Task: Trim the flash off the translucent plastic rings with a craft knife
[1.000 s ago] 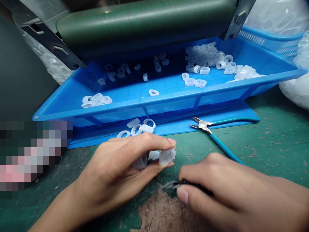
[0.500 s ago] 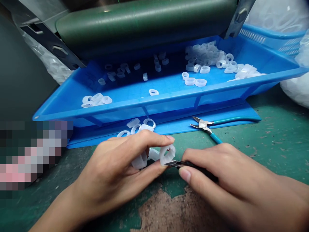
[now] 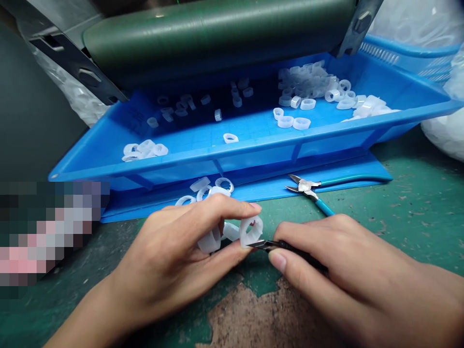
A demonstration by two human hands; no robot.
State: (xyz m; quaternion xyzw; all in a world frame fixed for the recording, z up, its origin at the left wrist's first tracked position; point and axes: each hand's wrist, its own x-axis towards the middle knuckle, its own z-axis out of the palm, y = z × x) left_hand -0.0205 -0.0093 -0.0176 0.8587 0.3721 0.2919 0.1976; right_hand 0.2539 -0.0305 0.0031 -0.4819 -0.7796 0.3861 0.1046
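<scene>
**A:** What lies toward the left edge of the surface (image 3: 416,227)?
**B:** The left hand (image 3: 170,261). Its grip is pinched on a translucent ring (image 3: 251,231) between thumb and forefinger. Spare rings (image 3: 209,240) sit under the curled fingers, probably kept there so they do not block the pinch.

**A:** How is the ring presented?
**B:** It is held near the surface's front edge with its open face turned right. It touches the tip of the blade tool (image 3: 266,245), an orientation judged to expose the rim to that tip.

**A:** And further right?
**B:** The right hand (image 3: 348,275), with its grip closed pen-fashion round the tool's dark handle. It is held low, likely for steadiness.

**A:** What bounds the hands?
**B:** Behind them the tilted blue tray (image 3: 253,145), strewn with tray rings (image 3: 308,89), overhangs a flat blue sheet (image 3: 348,174) that carries loose rings (image 3: 212,189). Teal-handled cutters (image 3: 308,188) lie just beyond the right hand, half on the sheet. A green roller (image 3: 217,34) spans the tray's far side.

**A:** Where is open room?
**B:** Toward the surface's right edge, and over the worn brown patch (image 3: 246,314) at the front between the wrists.
</scene>
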